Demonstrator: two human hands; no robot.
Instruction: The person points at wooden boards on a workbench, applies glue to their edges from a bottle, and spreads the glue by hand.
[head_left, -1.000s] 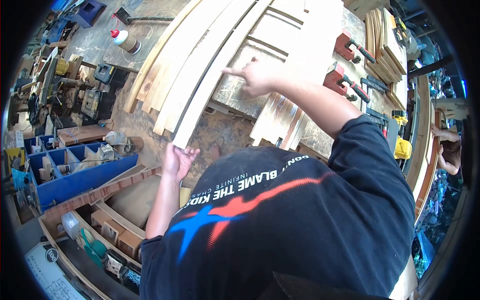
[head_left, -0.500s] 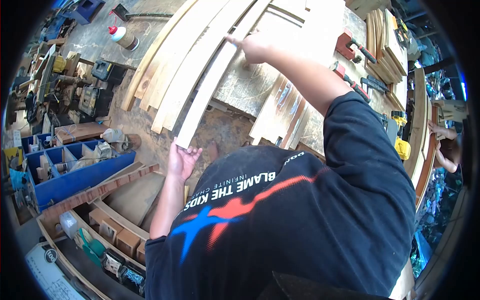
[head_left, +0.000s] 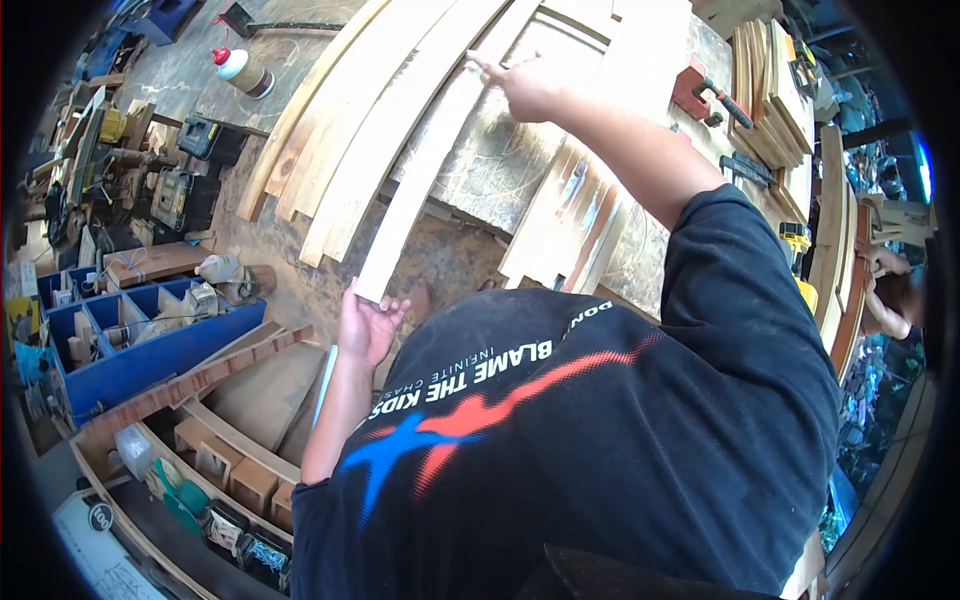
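Note:
A long pale wooden strip [head_left: 408, 205] runs from the near edge of the workbench [head_left: 480, 180] up across it. My left hand [head_left: 370, 322] holds the strip's near end, thumb and fingers around it. Farther up, my right hand [head_left: 515, 85] touches the strip's edge with its fingers, some of them extended. Several wide pale boards [head_left: 350, 170] lie side by side to the left of the strip. To its right, more boards with brown stains [head_left: 565, 215] rest on the bench.
A glue bottle with a red cap [head_left: 243, 73] stands at the upper left. Red clamps [head_left: 690, 90] and stacked slats [head_left: 770, 90] lie at the right. A blue divided crate [head_left: 160, 345] sits lower left. Another person's hands [head_left: 885, 290] show at the far right.
The held strip has shifted slightly right, widening the gap beside the boards. My right hand has moved slightly up and to the right.

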